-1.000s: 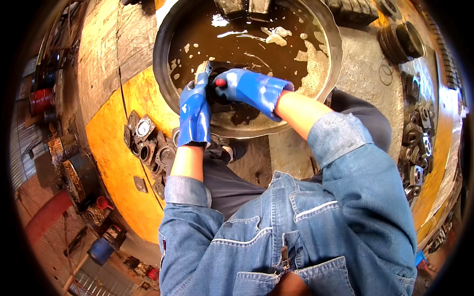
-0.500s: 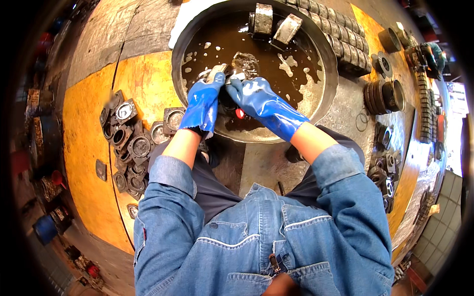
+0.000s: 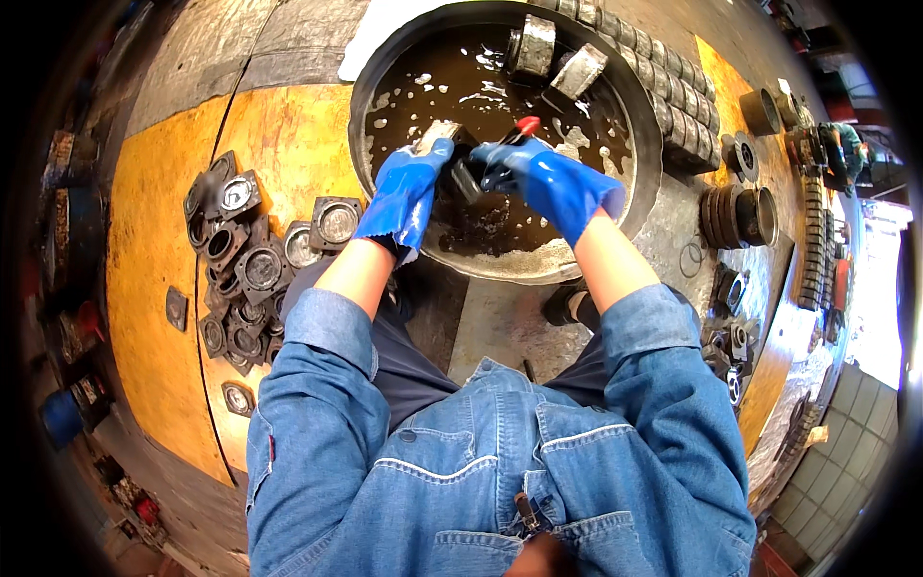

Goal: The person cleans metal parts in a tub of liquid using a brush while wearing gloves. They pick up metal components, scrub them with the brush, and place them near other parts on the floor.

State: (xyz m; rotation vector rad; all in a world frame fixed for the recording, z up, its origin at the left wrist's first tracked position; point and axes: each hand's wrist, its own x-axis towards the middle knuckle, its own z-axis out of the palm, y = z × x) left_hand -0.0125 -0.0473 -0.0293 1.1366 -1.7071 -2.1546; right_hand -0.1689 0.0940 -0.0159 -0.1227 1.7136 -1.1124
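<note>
Both my hands wear long blue rubber gloves over a wide round tub [image 3: 650, 144] of brown, foamy liquid. My left hand [image 3: 409, 192] is closed round a wet metal block [image 3: 440, 135], tilted, its lower side dark. Close to its right side, my right hand [image 3: 558, 183] grips a tool with a red end [image 3: 527, 126] sticking up past the fingers. The tool's working end is hidden or blurred, so its kind does not show. Two more metal blocks, one upright [image 3: 535, 46] and one leaning [image 3: 581, 71], are at the tub's far side.
Left of the tub, a heap of dark square flanged parts [image 3: 260, 269] lies on yellow boards [image 3: 144, 288]. Rows of metal blocks [image 3: 685, 101] stand beyond the tub's right rim. Metal rings [image 3: 726, 216] and small castings [image 3: 735, 337] are farther right. A person [image 3: 846, 154] is at the far right.
My right hand has turned and moved right, so the tool's red end now points up instead of down. The left hand still holds the block. The whole view has shifted slightly.
</note>
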